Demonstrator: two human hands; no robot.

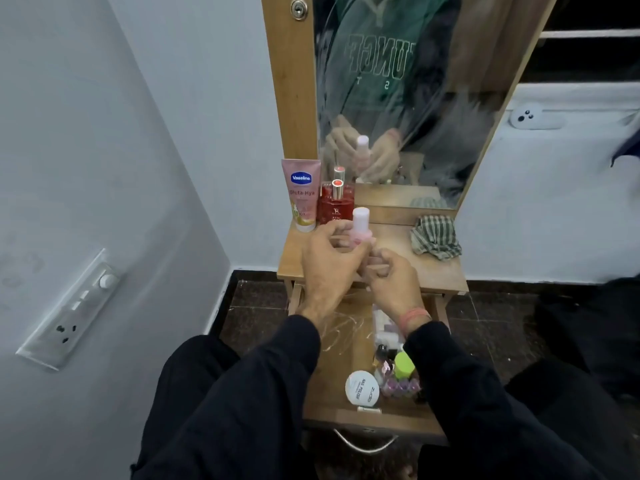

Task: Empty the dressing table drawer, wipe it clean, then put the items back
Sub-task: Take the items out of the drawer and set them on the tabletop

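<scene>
From the head view, the left hand (329, 258) is closed around the lower body of a small pink bottle (361, 225), which stands upright with its pale cap pointing up and its long axis roughly vertical, above the dressing table top (433, 268). The right hand (394, 277) is curled just beside the left, fingers bent inward at the base of the bottle; whether it grips the bottle or something smaller of its own I cannot tell, since the knuckles hide what sits inside. The bottle is over the table's left-centre, and the items already set out, a Vaseline tube (302, 195) and a red perfume bottle (336, 202), stand just behind and to the left of it against the mirror frame. So the free spot for it seems to lie straight below or slightly forward of the grip, and the left hand is the nearer one to set it down, keeping the axis upright. The open drawer (346, 344) lies below the wrists, toward the person, and holds a white round jar (362, 389), a green-capped bottle (404, 364) and other small things, so emptying appears only partly done. A checked cloth (435, 239) rests on the table's right side, well apart from both hands.
</scene>
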